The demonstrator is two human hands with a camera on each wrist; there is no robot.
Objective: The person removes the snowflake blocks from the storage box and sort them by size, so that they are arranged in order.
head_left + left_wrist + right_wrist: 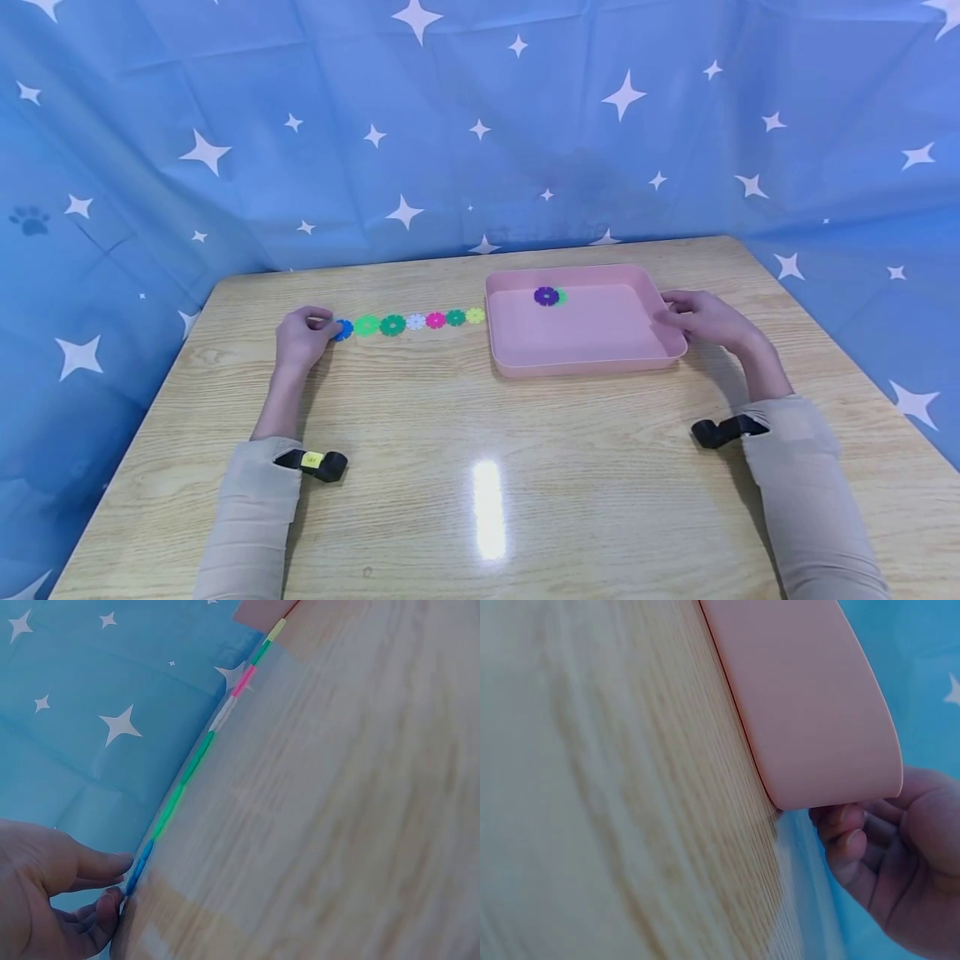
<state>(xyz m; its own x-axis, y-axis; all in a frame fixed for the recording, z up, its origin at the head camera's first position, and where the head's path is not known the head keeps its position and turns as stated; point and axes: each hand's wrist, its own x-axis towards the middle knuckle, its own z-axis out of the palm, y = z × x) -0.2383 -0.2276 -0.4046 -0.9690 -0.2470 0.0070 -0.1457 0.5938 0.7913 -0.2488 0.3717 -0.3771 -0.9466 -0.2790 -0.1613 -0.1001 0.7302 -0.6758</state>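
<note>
My left hand is at the left end of a row of snowflake-shaped plastic discs, its fingertips pinching the edge of the blue snowflake disc. Rightward from there run a light green disc, a dark green disc, a white disc, a pink disc, a smaller green disc and a yellow disc. At the other side, my right hand grips the right wall of a pink tray, thumb over the rim and fingers against the outside.
Inside the tray, a purple disc partly covers a light green one. The yellow end of the row lies close to the tray's left wall. Behind the wooden table hangs a blue curtain with white stars.
</note>
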